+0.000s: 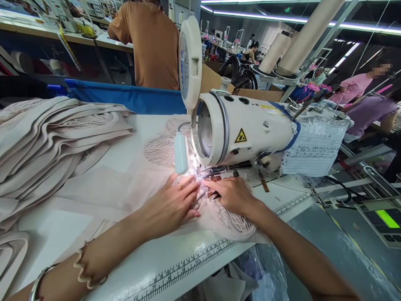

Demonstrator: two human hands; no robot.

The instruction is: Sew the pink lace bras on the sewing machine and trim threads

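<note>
A pale pink fabric piece with lace panels (233,217) lies under the lit needle area of a white sewing machine (247,125). My left hand (171,205) rests flat on the cloth left of the needle, fingers stretched out and fingertips close to the stitching spot. From the other side my right hand (234,194) reaches in, its index finger pointing at the same spot and the other fingers curled. A small dark pointed tip shows beneath those curled fingers; what it belongs to is hidden. The presser foot is mostly covered by glare and fingers.
A thick stack of pink lace pieces (62,142) lies at the left. A ruler strip (188,269) runs along the table's front edge. Handwritten paper (310,146) hangs behind the machine; a control panel (382,219) sits far right. A person in brown (156,46) sits opposite.
</note>
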